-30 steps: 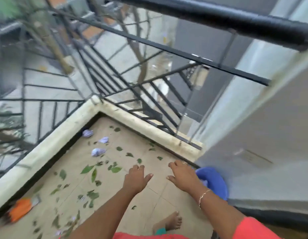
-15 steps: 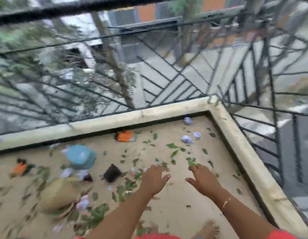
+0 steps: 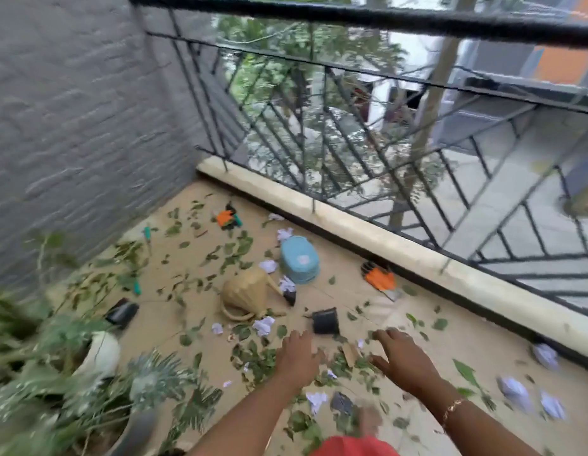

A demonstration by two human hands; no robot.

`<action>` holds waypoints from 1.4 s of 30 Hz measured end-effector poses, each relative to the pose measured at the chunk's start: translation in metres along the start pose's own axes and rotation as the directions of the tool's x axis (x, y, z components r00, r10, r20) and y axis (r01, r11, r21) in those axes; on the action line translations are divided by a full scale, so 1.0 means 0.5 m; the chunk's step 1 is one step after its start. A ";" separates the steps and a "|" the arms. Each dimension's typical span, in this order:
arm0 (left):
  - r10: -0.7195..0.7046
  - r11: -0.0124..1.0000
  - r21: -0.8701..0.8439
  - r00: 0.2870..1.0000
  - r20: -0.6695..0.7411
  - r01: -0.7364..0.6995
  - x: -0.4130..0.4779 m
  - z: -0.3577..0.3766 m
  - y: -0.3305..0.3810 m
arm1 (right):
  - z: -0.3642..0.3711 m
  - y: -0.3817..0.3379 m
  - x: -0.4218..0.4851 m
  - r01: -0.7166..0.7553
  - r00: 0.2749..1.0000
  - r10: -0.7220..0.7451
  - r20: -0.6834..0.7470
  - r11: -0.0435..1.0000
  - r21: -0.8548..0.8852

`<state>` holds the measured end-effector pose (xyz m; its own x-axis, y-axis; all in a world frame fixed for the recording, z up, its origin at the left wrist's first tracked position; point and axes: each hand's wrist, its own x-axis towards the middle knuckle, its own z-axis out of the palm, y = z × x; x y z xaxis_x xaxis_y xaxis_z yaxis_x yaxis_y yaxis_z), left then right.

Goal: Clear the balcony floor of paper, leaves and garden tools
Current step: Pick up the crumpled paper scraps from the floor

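Leftward the view has been swung since the earlier frames, so that a grey wall [image 3: 72, 110] is now seen at the left and potted plants [image 3: 49, 373] have been brought into the lower left corner; both hands are held out over the balcony floor [image 3: 483, 353] as before. The left hand [image 3: 297, 355] and the right hand [image 3: 401, 357] are kept apart, fingers spread and loosely bent, and nothing is held in either.

A blue basket [image 3: 299, 264] is seen turned bottom up near the kerb [image 3: 351, 227], so its contents cannot be told. A tan woven vessel [image 3: 248, 296] lies tipped on its side just beside it. A small black pot [image 3: 325, 320] lies on its side just beyond the fingertips, between the two hands; its inside is not shown. A white pot [image 3: 100, 357] among the plants is filled with foliage.

Green leaves [image 3: 253, 357] are scattered under and around both hands. Crumpled paper [image 3: 263, 325] lies just beyond the left hand, and more is seen well to the right. An orange garden tool [image 3: 379, 278] rests by the kerb, well beyond the right hand.
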<state>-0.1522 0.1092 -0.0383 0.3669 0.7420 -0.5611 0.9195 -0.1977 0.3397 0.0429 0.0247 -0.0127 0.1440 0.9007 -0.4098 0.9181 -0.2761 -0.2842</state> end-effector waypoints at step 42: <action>-0.703 0.466 -0.795 0.709 -0.065 0.389 0.290 -0.462 -0.649 | -0.138 -0.616 0.869 0.497 0.857 -0.438 0.273 0.841 -0.212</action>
<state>-0.4301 0.4290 -0.0554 -0.3954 0.7064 -0.5871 0.4587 0.7056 0.5401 -0.1518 0.5243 -0.0434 -0.3792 0.8011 -0.4631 0.9223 0.2869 -0.2589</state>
